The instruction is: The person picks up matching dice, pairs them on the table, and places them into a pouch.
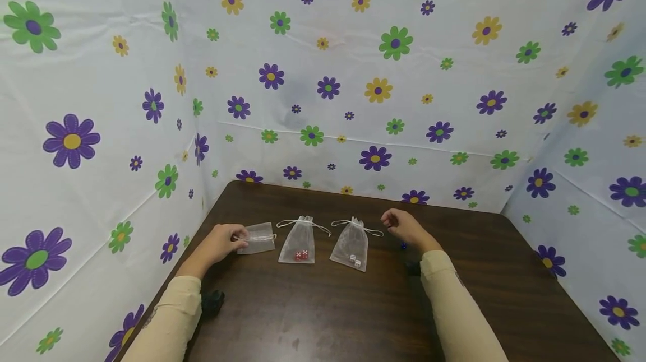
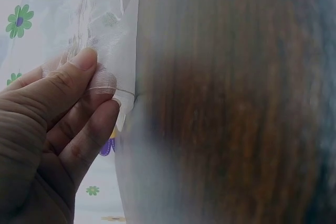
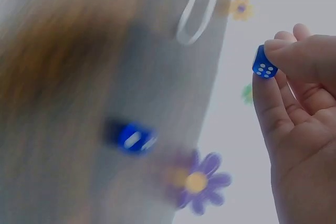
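Observation:
At the left of the table my left hand (image 1: 225, 240) pinches a sheer white drawstring pouch (image 1: 259, 238) between thumb and fingers; the left wrist view shows the mesh of this pouch (image 2: 113, 51) and its cord. My right hand (image 1: 406, 227) is raised at the right. Up close in the right wrist view, its thumb and index finger pinch a blue die (image 3: 265, 64) with white pips. A second blue die (image 1: 403, 246) lies on the table below that hand. Between the hands lie a pouch (image 1: 296, 238) holding red dice (image 1: 301, 255) and a pouch (image 1: 349, 241) holding white dice (image 1: 355, 261).
The dark wooden table (image 1: 313, 317) is bordered at the back and sides by a white flowered cloth (image 1: 303, 54). The two middle pouches have their cords spread out to the sides. A black wrist device (image 1: 212, 302) sits by the left forearm.

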`<state>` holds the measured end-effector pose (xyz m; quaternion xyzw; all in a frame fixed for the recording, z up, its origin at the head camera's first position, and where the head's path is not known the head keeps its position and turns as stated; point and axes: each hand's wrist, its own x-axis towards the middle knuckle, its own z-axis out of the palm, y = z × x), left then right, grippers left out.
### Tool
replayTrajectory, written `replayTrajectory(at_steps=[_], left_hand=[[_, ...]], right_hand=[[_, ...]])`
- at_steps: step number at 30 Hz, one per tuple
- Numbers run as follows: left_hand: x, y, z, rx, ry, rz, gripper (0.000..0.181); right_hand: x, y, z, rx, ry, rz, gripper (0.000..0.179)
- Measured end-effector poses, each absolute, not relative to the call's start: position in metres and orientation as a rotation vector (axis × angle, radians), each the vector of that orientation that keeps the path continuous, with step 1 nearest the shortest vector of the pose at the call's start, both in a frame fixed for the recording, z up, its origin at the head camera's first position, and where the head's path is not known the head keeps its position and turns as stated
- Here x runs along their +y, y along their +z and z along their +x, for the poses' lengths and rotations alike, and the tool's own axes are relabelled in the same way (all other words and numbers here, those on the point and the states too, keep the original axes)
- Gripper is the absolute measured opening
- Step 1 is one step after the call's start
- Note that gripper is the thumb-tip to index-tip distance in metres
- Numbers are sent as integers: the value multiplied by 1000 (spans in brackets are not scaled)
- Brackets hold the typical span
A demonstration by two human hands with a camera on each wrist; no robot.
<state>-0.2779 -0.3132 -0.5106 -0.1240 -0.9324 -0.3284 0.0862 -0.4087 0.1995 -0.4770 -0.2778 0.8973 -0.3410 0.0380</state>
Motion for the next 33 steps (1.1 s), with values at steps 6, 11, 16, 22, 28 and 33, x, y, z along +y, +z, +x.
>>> replayTrajectory(at_steps=[6,11,16,22,28,33], left_hand=[[-308,-508,-277,-2771,-976,-394,9],[-304,-507,-277,-2759,-952,-416,9],[-298,-506,-277,-2751,-951,-424,11],[-295,-505,-276,-2758,-963,-418,10],[-295,-504,-276,-2732,-957,-461,10],[-294,-505,-278,-2692,-960,-538,10]], right_hand=[[148,-456,-403,2763,-942,-1002,23],[93,-440,-397,2725,-877,-1122,22],[42,-423,-386,2665,-836,-1258,22],[-9,-407,-373,2584,-892,-1319,20],[-47,-400,-362,2561,-1012,-1373,18],[-70,-402,-352,2542,-1080,-1416,17]])
